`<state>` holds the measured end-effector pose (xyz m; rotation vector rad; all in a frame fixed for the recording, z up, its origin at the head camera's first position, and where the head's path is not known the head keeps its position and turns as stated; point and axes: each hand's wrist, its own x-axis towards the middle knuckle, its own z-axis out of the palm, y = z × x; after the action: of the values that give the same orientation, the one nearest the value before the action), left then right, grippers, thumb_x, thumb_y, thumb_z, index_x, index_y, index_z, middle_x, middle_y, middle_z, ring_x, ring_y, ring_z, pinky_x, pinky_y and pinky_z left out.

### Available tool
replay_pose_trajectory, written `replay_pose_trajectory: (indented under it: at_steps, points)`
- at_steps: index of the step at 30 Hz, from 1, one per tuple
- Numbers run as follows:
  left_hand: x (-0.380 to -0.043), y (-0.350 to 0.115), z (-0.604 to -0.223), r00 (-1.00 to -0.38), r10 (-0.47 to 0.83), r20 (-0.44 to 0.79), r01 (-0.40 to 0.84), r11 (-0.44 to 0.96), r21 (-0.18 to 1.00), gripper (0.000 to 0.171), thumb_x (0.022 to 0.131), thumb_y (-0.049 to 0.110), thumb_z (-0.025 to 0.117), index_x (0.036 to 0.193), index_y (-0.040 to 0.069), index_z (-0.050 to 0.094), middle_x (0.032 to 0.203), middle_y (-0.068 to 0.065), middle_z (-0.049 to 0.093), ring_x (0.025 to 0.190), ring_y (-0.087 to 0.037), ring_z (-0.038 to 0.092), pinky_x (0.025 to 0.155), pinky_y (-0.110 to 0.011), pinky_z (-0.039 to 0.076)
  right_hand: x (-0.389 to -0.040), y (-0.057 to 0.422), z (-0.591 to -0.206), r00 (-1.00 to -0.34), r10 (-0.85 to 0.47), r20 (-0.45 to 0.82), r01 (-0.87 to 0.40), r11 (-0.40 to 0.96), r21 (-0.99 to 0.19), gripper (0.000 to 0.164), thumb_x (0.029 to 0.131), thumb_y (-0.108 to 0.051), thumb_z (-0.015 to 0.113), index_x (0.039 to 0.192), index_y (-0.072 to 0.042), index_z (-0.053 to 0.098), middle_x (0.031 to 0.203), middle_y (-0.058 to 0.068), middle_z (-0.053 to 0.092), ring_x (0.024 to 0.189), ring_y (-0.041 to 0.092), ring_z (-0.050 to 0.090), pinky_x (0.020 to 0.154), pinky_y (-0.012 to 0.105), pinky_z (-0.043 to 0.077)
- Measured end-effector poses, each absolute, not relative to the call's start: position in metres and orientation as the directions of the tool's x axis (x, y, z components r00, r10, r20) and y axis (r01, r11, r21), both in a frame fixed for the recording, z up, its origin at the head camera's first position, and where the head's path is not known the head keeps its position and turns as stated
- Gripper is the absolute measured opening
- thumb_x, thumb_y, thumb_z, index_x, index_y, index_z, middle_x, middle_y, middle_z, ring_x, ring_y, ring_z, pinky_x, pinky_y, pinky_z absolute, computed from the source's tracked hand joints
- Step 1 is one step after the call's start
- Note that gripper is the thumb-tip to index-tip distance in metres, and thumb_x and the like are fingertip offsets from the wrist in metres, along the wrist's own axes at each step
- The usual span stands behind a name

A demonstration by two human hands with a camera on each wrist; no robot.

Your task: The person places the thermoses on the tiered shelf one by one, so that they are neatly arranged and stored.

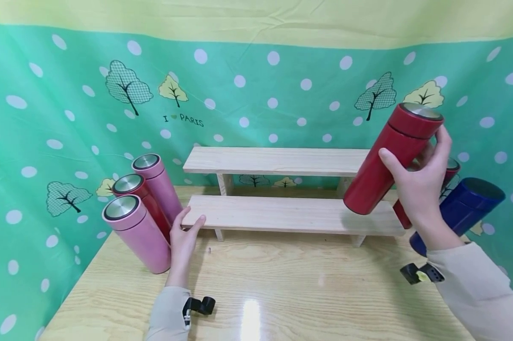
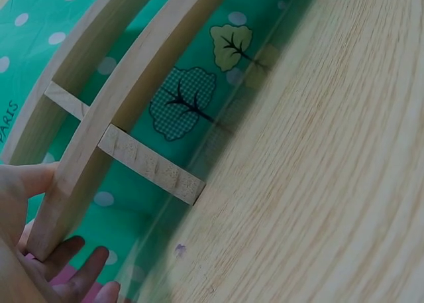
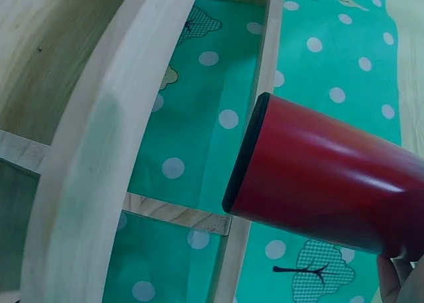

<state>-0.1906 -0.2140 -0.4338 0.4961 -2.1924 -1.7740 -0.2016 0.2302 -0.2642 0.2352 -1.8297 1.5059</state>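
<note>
The right hand point(image 1: 422, 187) grips the raised red bottle point(image 1: 382, 158) near the right end of the lower board point(image 1: 273, 213) — long axis tilted, base down and left of the grip — while the left hand point(image 1: 184, 244), farther away, holds the board's left end.

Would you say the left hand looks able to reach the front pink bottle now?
Probably yes: nothing visible separates the left hand from the front pink bottle, though that hand must first release the lower shelf.
</note>
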Motion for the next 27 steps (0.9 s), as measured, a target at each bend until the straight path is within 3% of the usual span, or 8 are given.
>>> replay_pose_trajectory:
  at_steps: [13, 22, 27]
  points:
    - [-0.192, -0.213, -0.434, -0.898, -0.44, 0.003, -0.087, 0.183, 0.979, 0.067, 0.091, 0.03, 0.073, 0.149, 0.013, 0.045, 0.158, -0.015, 0.03, 0.142, -0.031, 0.029, 0.113, -0.048, 0.028, -0.225, 0.222, -0.249, -0.719, 0.324, 0.615, -0.545, 0.285, -0.788, 0.082, 0.087, -0.018, 0.076, 0.152, -0.028, 0.026, 0.139, 0.002, 0.053, 0.124, 0.02, 0.052, 0.095, 0.033, 0.051]
    - [-0.192, -0.214, -0.434, -0.897, -0.441, 0.01, -0.082, 0.19, 0.978, 0.067, 0.091, 0.031, 0.073, 0.149, 0.014, 0.045, 0.158, -0.015, 0.031, 0.139, -0.031, 0.033, 0.112, -0.047, 0.03, -0.236, 0.221, -0.234, -0.767, 0.334, 0.547, -0.567, 0.046, -0.823, 0.086, 0.084, -0.014, 0.079, 0.151, -0.028, 0.027, 0.14, 0.005, 0.049, 0.127, 0.019, 0.049, 0.099, 0.034, 0.049]
    - [-0.192, -0.214, -0.435, -0.901, -0.434, 0.007, -0.081, 0.185, 0.979, 0.067, 0.091, 0.031, 0.074, 0.149, 0.014, 0.045, 0.158, -0.015, 0.031, 0.138, -0.031, 0.033, 0.111, -0.047, 0.031, -0.248, 0.221, -0.229, -0.766, 0.329, 0.552, -0.581, 0.012, -0.814, 0.087, 0.084, -0.013, 0.08, 0.151, -0.027, 0.027, 0.14, 0.005, 0.049, 0.128, 0.019, 0.047, 0.099, 0.034, 0.049]
